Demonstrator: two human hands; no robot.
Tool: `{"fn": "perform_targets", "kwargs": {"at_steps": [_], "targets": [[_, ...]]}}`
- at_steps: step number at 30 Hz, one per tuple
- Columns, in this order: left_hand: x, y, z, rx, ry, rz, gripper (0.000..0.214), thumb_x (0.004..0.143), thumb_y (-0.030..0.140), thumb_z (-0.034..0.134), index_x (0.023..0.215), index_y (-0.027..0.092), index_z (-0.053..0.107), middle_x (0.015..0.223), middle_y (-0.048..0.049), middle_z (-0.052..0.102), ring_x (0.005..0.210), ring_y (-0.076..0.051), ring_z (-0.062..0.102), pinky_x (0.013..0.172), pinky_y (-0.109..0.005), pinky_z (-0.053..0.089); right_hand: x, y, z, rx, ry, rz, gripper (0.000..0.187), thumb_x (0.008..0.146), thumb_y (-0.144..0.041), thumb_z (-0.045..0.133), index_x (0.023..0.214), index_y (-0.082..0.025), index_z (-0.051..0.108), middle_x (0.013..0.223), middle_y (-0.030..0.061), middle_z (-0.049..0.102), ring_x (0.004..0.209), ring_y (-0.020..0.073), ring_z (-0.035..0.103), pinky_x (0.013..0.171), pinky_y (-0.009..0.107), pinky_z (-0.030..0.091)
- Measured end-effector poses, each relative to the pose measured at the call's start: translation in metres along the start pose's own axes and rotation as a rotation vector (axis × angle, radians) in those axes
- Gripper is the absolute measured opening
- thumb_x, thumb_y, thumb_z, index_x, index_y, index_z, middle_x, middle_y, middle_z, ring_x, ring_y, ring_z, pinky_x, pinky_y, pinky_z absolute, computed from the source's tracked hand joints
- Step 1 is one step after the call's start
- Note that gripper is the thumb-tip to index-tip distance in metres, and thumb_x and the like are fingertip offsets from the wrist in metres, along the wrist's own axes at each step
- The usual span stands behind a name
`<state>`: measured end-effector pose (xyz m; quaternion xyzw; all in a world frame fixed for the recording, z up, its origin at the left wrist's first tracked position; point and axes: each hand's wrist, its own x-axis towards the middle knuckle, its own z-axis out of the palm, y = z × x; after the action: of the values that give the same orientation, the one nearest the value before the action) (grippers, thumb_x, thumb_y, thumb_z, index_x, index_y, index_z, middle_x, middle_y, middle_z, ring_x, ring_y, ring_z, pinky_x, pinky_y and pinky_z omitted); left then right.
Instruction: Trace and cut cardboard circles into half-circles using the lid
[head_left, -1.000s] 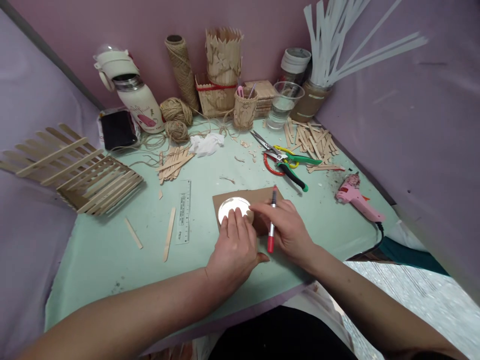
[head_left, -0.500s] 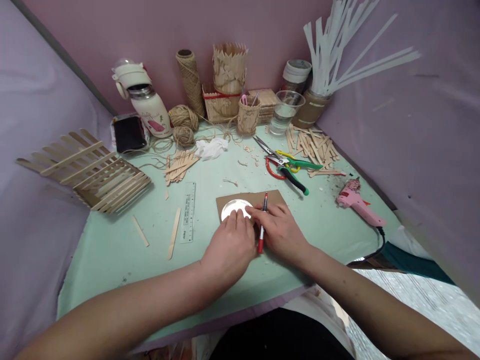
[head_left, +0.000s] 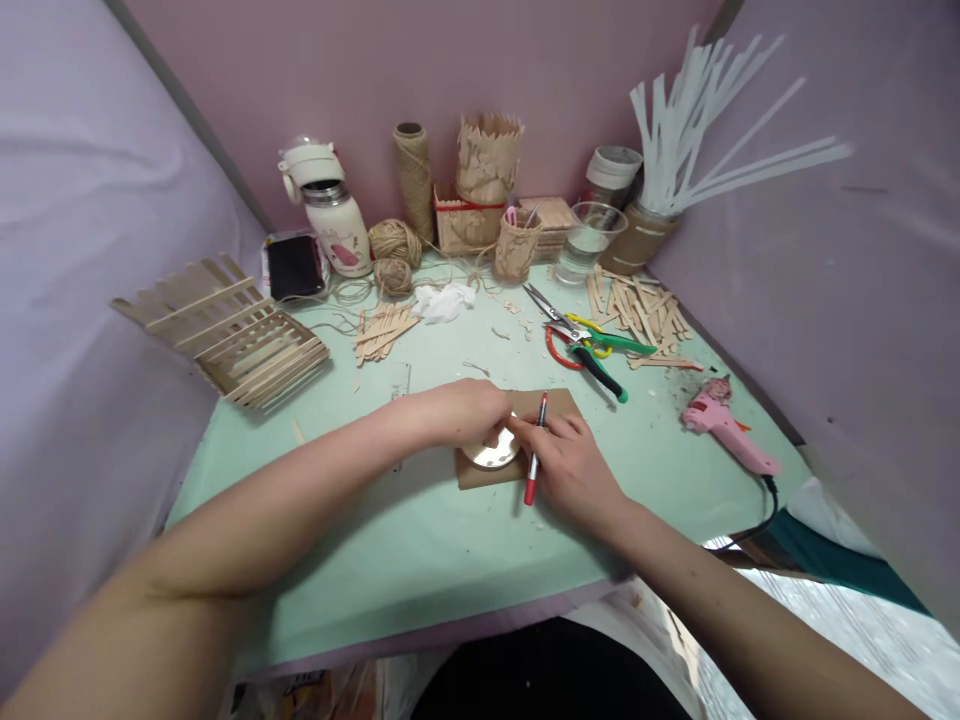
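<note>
A shiny round disc (head_left: pixel 493 452), mirror-like, lies on a piece of brown cardboard (head_left: pixel 480 480) at the front middle of the table. My left hand (head_left: pixel 480 410) reaches over its far side, fingers curled down onto it; the fingertips are partly hidden. My right hand (head_left: pixel 574 465) rests on the cardboard at the disc's right, its thumb and forefinger at the disc's edge. A red marker pen (head_left: pixel 532 480) is tucked between the fingers of this hand, cap end toward me. My left forearm covers most of a clear ruler (head_left: pixel 401 378).
Shears (head_left: pixel 592 365) and red-and-yellow scissors lie beyond my right hand; a pink glue gun (head_left: pixel 727 425) sits right. Wooden sticks (head_left: pixel 645 310), a cup of water (head_left: pixel 589 245), twine balls (head_left: pixel 395 243) and a bottle (head_left: pixel 337 230) stand behind. A stick-built frame (head_left: pixel 255 350) is left.
My left hand has moved from the disc's near side to its far side, uncovering the near edge and now hiding the ruler. My right hand keeps the pen. The view has shifted slightly.
</note>
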<state>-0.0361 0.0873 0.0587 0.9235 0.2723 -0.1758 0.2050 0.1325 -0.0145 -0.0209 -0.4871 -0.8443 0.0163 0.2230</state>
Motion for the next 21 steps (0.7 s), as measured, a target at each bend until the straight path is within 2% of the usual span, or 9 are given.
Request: {"fn": "perform_targets", "kwargs": {"at_steps": [5,9,12,16,19,21], "targets": [[0.003,0.008,-0.007,0.024,-0.044,0.001,0.013,0.079,0.018,0.063,0.082,0.014,0.075,0.075,-0.008,0.072,0.061,-0.017,0.057,0.056,-0.027,0.033,0.001,0.0,0.0,0.021,0.017,-0.009,0.04,0.089,-0.003,0.043,0.123,-0.015,0.059,0.105,0.0135,0.072,0.098,0.027,0.063,0.08,0.04,0.041],[0.006,0.01,-0.007,0.056,-0.072,-0.022,0.017,0.074,0.015,0.069,0.089,0.012,0.077,0.079,-0.01,0.074,0.062,-0.018,0.06,0.057,-0.028,0.036,-0.01,-0.006,-0.009,0.116,0.147,0.059,0.031,0.094,-0.011,0.045,0.121,-0.022,0.055,0.097,0.0076,0.072,0.081,0.0224,0.062,0.077,0.038,0.042],[0.008,0.008,-0.007,0.078,-0.079,0.016,0.023,0.074,0.016,0.071,0.095,0.01,0.077,0.083,-0.0123,0.076,0.066,-0.02,0.063,0.059,-0.028,0.04,-0.022,-0.022,-0.024,0.176,0.248,0.094,0.036,0.094,-0.012,0.046,0.128,-0.024,0.052,0.084,0.0045,0.067,0.072,0.0206,0.059,0.07,0.035,0.044],[0.008,0.006,-0.006,0.137,-0.062,0.093,0.025,0.074,0.017,0.072,0.097,0.007,0.077,0.088,-0.0154,0.076,0.074,-0.024,0.065,0.065,-0.03,0.045,-0.027,-0.055,-0.034,0.182,0.205,-0.052,0.032,0.092,-0.014,0.049,0.122,-0.022,0.058,0.072,0.0036,0.054,0.061,0.0189,0.051,0.056,0.031,0.04],[0.009,0.005,-0.006,0.147,-0.039,0.122,0.025,0.072,0.017,0.074,0.093,0.005,0.077,0.087,-0.0166,0.075,0.078,-0.026,0.065,0.068,-0.031,0.047,-0.017,-0.076,-0.026,0.186,0.167,-0.155,0.028,0.089,-0.01,0.052,0.115,-0.02,0.059,0.066,0.0016,0.052,0.056,0.0171,0.048,0.052,0.029,0.038],[0.011,0.004,-0.004,0.14,-0.01,0.13,0.027,0.069,0.016,0.075,0.093,0.005,0.077,0.086,-0.0166,0.075,0.076,-0.026,0.064,0.068,-0.032,0.047,-0.007,-0.085,-0.017,0.163,0.132,-0.139,0.024,0.088,-0.008,0.053,0.108,-0.019,0.058,0.065,0.0011,0.054,0.055,0.0163,0.049,0.052,0.029,0.038]]}}
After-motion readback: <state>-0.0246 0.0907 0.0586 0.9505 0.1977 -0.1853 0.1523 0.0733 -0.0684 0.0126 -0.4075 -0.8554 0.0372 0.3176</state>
